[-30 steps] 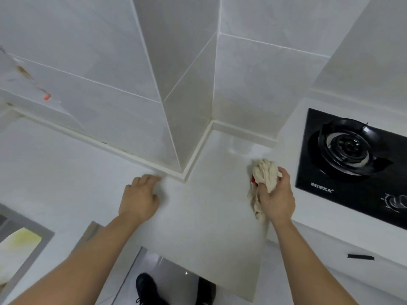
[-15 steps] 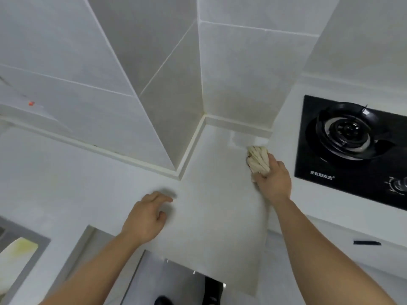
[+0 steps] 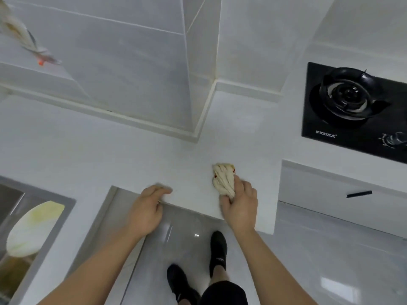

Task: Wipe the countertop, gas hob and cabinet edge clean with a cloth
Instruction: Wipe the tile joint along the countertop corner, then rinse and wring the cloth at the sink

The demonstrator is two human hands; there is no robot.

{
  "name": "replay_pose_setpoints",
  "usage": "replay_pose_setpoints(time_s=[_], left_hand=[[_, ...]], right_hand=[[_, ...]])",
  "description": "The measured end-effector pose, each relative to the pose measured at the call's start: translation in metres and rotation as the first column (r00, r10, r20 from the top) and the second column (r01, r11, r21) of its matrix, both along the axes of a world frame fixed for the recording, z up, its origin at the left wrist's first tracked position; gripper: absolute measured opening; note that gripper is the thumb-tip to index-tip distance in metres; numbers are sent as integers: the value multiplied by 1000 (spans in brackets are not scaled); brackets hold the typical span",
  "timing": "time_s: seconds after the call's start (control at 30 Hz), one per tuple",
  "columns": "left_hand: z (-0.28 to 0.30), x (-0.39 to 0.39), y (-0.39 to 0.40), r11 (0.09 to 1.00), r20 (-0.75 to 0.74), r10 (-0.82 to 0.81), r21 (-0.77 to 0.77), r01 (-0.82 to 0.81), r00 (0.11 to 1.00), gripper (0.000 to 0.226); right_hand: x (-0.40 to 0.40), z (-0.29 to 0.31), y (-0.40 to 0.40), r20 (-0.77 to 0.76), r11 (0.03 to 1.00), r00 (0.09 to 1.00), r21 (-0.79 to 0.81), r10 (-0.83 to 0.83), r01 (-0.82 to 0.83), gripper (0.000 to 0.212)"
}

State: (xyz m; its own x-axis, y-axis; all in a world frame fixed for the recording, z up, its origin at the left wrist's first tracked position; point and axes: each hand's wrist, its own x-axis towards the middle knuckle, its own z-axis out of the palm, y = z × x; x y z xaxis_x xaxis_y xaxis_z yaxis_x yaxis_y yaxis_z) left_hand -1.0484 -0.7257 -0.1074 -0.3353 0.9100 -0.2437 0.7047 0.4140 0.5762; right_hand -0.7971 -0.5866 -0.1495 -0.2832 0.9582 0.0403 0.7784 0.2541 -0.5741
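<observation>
the right hand [image 3: 240, 205] grips a bunched cream cloth [image 3: 223, 179], pressing it on the white countertop [image 3: 110, 155] near its front edge. the left hand [image 3: 146, 208] rests at that edge just beside it, fingers loosely bent, holding nothing. the black gas hob [image 3: 356, 111] sits well apart to the right, above a cabinet [image 3: 330, 194].

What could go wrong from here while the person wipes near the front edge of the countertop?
The right hand grips the bunched cloth close to the countertop front edge, so a stroke may push dirt onto the floor. The left hand rests half over that edge and could slip off. The gas hob looks unwiped.
</observation>
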Motion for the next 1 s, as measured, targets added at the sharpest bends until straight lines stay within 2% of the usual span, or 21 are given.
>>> replay_pose_setpoints(time_s=[0.13, 0.3, 0.4, 0.43, 0.53, 0.63, 0.7, 0.8, 0.83, 0.87, 0.93, 1.0], left_hand=[[3, -16, -28, 999, 52, 43, 21, -45, 998, 64], [21, -40, -57, 995, 40, 102, 3, -102, 994, 61], [29, -56, -86, 985, 27, 174, -7, -174, 984, 58], [32, -61, -98, 975, 31, 224, -4, -224, 974, 59], [41, -65, -128, 936, 93, 352, -13, -353, 931, 52], [59, -75, -154, 918, 172, 390, 0, -396, 905, 52], [67, -87, -164, 905, 207, 420, -21, -425, 884, 50], [86, -93, -170, 822, 368, 554, -96, -562, 747, 30], [94, -95, -169, 782, 456, 595, -137, -608, 662, 19], [101, -96, -167, 757, 552, 608, -185, -627, 571, 16], [118, -98, -162, 766, 708, 548, -213, -606, 444, 37], [138, -93, -159, 799, 846, 428, -190, -570, 317, 46]], right_hand=[[-59, 6, -79, 6, 992, 995, -67, 103, -103, 73], [-146, 27, -120, 84, 933, 936, -151, 341, -327, 72], [-182, 43, -129, 52, 831, 894, -394, 446, -392, 59], [-188, 47, -132, -25, 800, 915, -477, 402, -364, 49], [-190, 64, -142, -233, 661, 970, -717, 76, -224, 32], [-188, 88, -138, -318, 508, 936, -837, -152, -201, 35], [-188, 102, -133, -372, 444, 890, -866, -265, -229, 38], [-186, 129, -134, -409, 418, 852, -871, -327, -257, 40], [-188, 142, -136, -431, 416, 841, -865, -326, -282, 38], [-190, 155, -138, -466, 412, 823, -853, -326, -320, 35], [-199, 177, -144, -552, 397, 777, -814, -303, -424, 31], [-214, 195, -154, -600, 380, 748, -787, -283, -487, 41]])
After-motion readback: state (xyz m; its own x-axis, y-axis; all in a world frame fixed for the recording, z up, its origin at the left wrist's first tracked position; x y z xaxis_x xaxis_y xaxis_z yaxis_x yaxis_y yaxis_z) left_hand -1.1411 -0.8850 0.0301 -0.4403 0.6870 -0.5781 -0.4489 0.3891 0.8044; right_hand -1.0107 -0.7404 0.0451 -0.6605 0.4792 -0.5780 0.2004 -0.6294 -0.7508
